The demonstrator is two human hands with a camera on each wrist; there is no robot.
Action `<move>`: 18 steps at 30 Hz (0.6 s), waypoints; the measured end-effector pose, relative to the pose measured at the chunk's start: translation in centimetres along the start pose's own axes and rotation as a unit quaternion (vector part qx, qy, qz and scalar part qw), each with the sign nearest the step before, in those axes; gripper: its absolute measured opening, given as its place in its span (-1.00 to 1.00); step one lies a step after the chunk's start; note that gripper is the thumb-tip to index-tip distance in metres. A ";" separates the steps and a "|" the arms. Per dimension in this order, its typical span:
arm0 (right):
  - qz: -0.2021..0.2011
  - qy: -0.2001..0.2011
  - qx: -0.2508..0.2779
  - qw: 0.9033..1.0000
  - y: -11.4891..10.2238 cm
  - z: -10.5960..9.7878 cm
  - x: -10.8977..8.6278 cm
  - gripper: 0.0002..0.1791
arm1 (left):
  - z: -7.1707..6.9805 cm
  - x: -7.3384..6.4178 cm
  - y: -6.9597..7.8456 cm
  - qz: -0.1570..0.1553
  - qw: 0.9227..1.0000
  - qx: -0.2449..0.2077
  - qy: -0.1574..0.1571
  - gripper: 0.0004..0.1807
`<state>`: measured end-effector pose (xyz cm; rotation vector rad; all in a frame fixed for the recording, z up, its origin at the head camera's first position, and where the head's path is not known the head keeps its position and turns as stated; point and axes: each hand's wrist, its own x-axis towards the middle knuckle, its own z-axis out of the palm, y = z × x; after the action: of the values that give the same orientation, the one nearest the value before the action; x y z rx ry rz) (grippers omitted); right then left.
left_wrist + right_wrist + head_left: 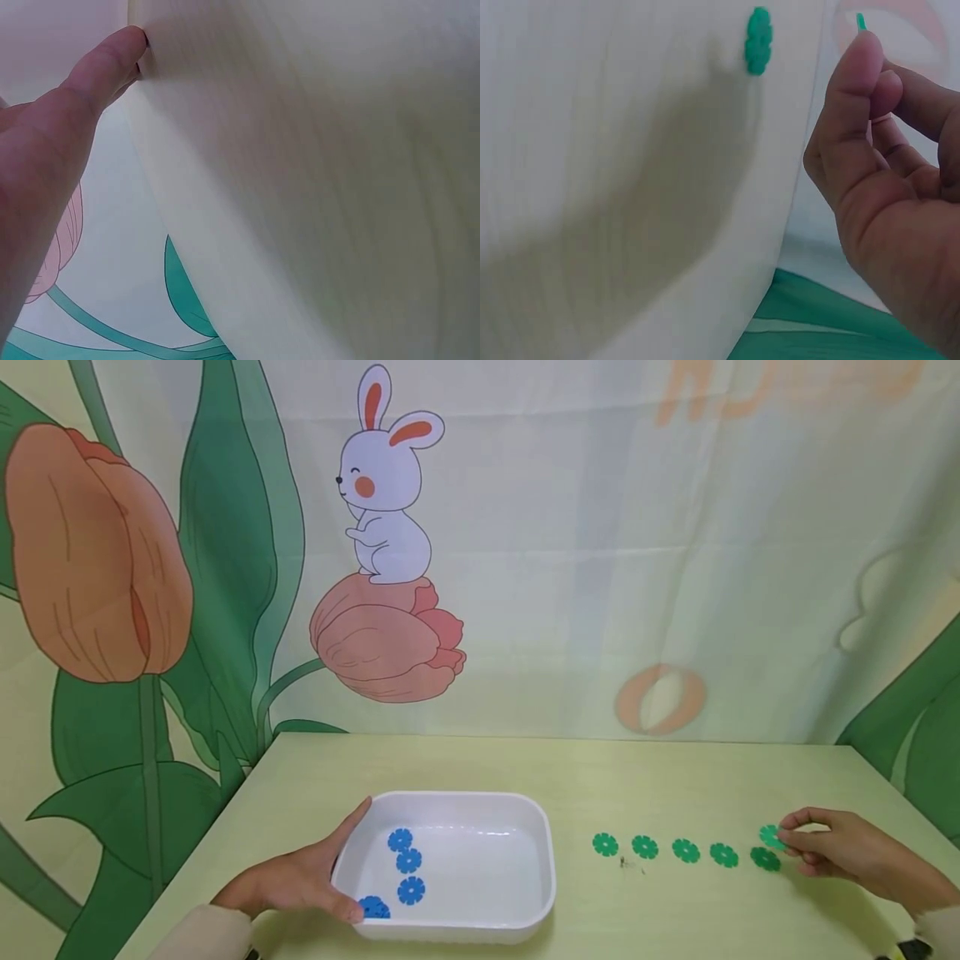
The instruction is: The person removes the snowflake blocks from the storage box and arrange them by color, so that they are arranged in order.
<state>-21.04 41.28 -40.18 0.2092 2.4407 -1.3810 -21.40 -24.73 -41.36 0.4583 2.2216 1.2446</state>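
Note:
A white plastic tub (pixel 454 930) stands on the table, with blue notched discs (pixel 411 890) scattered along its left side inside. My left hand (pixel 303 870) holds the tub's left end, thumb over the near corner and fingers along the far side. In my right hand (pixel 847 852) a green notched disc (pixel 770 836) is pinched between thumb and fingertips; its edge (pixel 861 22) shows in the right wrist view. Just above the rightmost disc (pixel 766 859) of a row of several green discs (pixel 686 851) is that held piece. The left wrist view shows the left hand's fingers (pixel 105 64).
The row of green discs runs left to right between the tub and my right hand. Small dark specks (pixel 622 862) lie below its left end. Behind the pale table (pixel 675 785) hangs a curtain (pixel 525 568) printed with a rabbit and tulips.

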 end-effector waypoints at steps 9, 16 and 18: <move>0.031 0.021 0.014 0.999 2.8 -0.8 0.3 -0.83 | -0.1 -0.1 0.3 -0.004 1.000 0.006 -0.002 0.44; 0.058 0.021 0.024 0.998 4.0 -1.1 0.0 -0.84 | -0.2 -0.1 0.2 0.001 1.000 0.001 -0.004 0.44; 0.062 0.023 0.026 0.997 4.0 -1.1 -0.1 -0.84 | -0.2 -0.1 0.2 0.004 1.000 0.001 -0.006 0.45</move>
<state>-20.07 44.36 -42.88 0.4016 2.3867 -1.4012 -21.46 -24.79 -41.04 0.4740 2.2120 1.2409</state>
